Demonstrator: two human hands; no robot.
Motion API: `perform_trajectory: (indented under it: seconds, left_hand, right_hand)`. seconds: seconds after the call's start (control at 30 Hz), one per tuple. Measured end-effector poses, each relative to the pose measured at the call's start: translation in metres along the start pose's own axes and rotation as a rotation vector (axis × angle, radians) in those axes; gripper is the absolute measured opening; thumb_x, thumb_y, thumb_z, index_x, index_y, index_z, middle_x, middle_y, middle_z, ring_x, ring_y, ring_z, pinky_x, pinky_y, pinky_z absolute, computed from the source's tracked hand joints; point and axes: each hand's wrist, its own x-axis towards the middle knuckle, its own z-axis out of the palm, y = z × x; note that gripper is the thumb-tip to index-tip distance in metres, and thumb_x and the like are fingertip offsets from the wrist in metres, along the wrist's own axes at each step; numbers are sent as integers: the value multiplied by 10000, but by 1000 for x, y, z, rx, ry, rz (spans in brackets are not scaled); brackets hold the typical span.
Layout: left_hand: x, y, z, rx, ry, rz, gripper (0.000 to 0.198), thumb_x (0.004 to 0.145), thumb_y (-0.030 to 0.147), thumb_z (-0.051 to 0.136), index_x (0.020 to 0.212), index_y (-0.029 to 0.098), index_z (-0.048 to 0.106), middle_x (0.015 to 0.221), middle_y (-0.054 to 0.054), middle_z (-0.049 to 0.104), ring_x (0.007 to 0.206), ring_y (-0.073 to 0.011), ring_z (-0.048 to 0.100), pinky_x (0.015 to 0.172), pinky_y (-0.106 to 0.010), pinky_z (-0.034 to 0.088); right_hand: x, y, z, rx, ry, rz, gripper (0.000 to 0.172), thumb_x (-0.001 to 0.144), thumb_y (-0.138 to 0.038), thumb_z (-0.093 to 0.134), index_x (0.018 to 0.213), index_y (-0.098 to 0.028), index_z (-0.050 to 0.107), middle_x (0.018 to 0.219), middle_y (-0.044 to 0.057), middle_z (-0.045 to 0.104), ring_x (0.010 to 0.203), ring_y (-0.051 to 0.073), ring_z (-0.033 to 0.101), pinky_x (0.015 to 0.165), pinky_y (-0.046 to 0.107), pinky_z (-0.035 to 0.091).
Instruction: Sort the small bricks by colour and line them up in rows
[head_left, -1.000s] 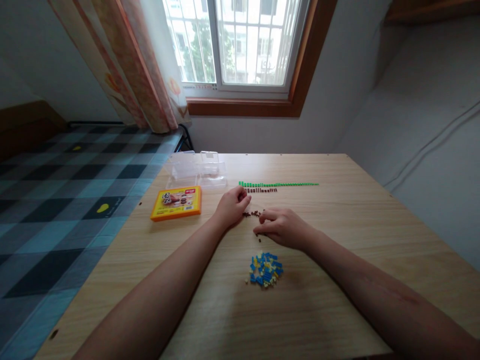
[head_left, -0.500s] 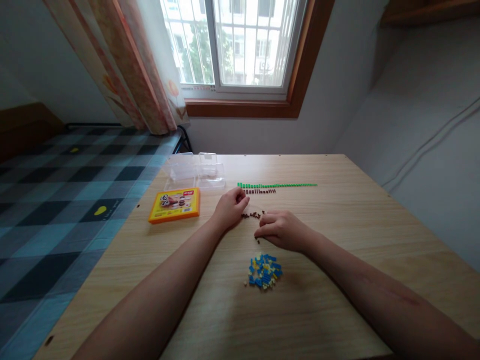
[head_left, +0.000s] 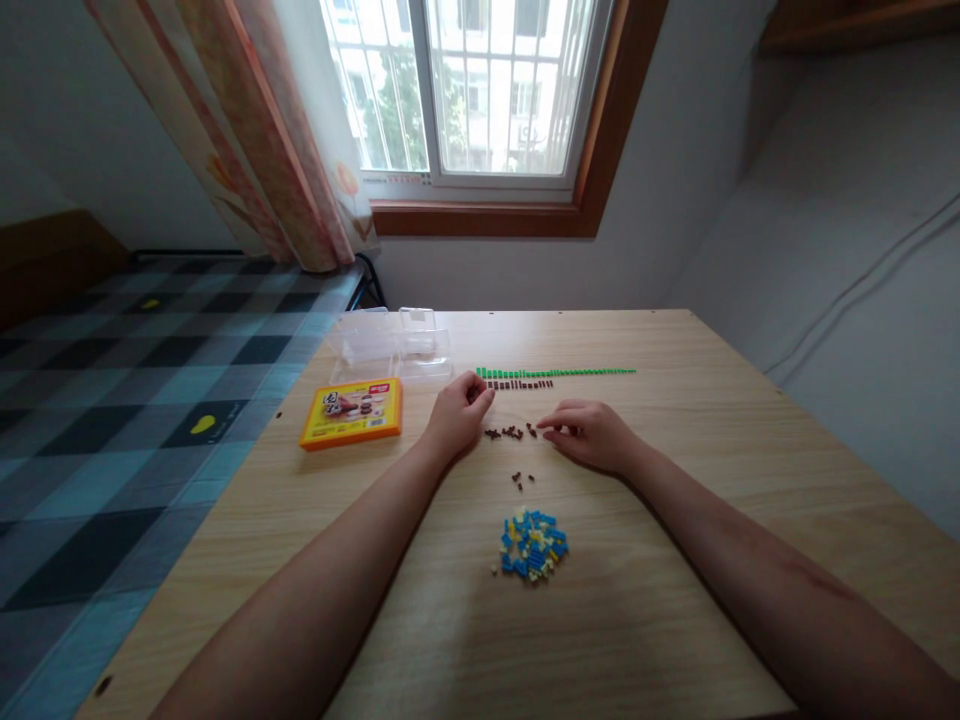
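My left hand [head_left: 459, 412] rests on the table at the left end of a row of small brown building bricks [head_left: 525, 384]. Its fingers are curled together, and whatever they hold is hidden. Just behind that row runs a longer line of green bricks [head_left: 555, 373]. My right hand [head_left: 589, 432] is beside a loose cluster of tiny brown bricks [head_left: 512, 433], thumb and fingers apart, with nothing visible between them. A few more brown pieces [head_left: 519, 479] lie nearer to me. Closer still is a pile of blue, yellow and cream bricks [head_left: 535, 546].
A yellow-orange box [head_left: 352, 412] lies flat on the left of the wooden table [head_left: 675, 560]. Behind it stand clear plastic containers [head_left: 390, 345]. A bed with a checked cover [head_left: 150, 400] adjoins the table's left side; a window [head_left: 495, 90] is beyond.
My right hand has moved back and to the right, away from the nearer brown pieces, uncovering them. My left hand stays almost where it was.
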Motion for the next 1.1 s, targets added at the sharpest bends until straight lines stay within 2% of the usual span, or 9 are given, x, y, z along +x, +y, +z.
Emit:
perform_trajectory:
  seconds: [0.3, 0.5, 0.57, 0.7, 0.87, 1.1]
  left_hand:
    - [-1, 2, 0, 13, -4, -4, 162, 837, 272, 590, 710, 201, 518, 634, 36, 494, 626, -145, 462, 619, -287, 359]
    - [-1, 3, 1, 21, -14, -1, 151, 838, 267, 588, 719, 201, 524, 655, 27, 522, 639, -146, 468, 635, -287, 371]
    - [-1, 3, 0, 19, -18, -2, 150, 836, 269, 585, 718, 201, 521, 661, 26, 528, 641, -146, 467, 641, -287, 373]
    - [-1, 5, 0, 16, -29, -4, 146, 830, 278, 584, 723, 200, 523, 665, 23, 536, 640, -147, 467, 643, -286, 375]
    - [-2, 5, -1, 18, -27, -20, 146, 831, 273, 583, 723, 202, 517, 664, 24, 533, 641, -147, 475, 639, -285, 377]
    - [-1, 3, 0, 38, -26, 2, 152, 836, 278, 583, 720, 199, 524, 656, 27, 529, 645, -151, 486, 635, -288, 368]
  right_hand:
    - [9, -11, 10, -145, -14, 0, 131, 907, -297, 674, 962, -259, 787, 885, 19, 740, 748, 146, 645, 693, 259, 448]
    - [8, -12, 11, -135, -33, -17, 156, 945, -292, 627, 961, -254, 777, 930, 27, 743, 802, 155, 654, 728, 263, 461]
    - [8, -13, 10, -127, -25, 7, 169, 935, -267, 627, 1035, -252, 762, 938, 28, 738, 779, 150, 646, 724, 266, 462]
    - [8, -14, 7, -138, 20, 101, 316, 875, -215, 666, 1188, -241, 705, 898, 17, 723, 716, 146, 617, 713, 279, 457]
    - [7, -12, 4, -165, 15, 109, 118, 870, -274, 683, 940, -245, 773, 833, 21, 706, 747, 158, 621, 694, 277, 437]
    - [7, -10, 5, -156, -6, 98, 145, 907, -280, 651, 885, -245, 790, 855, 26, 727, 759, 155, 632, 691, 271, 436]
